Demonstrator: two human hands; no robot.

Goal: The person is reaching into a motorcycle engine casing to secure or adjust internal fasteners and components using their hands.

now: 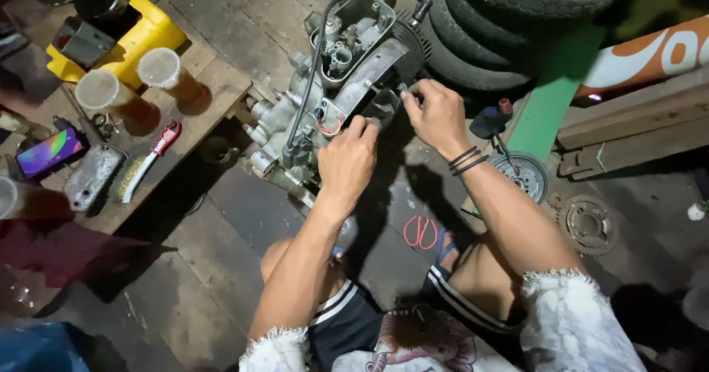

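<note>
Two bare hands work a grimy grey metal motorcycle engine (332,91) standing on the dark plank floor (221,254). The left hand (347,161), its grip clenched, presses the engine's lower edge; the right hand (436,117) pinches a small part at the cylinder side, too shadowed to identify. Stacked black tyres (509,25) sit behind.

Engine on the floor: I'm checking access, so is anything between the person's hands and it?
Nothing visible. The left hand and right hand both already rest on the engine. The black cable runs over the engine's top, left of both hands.
</note>
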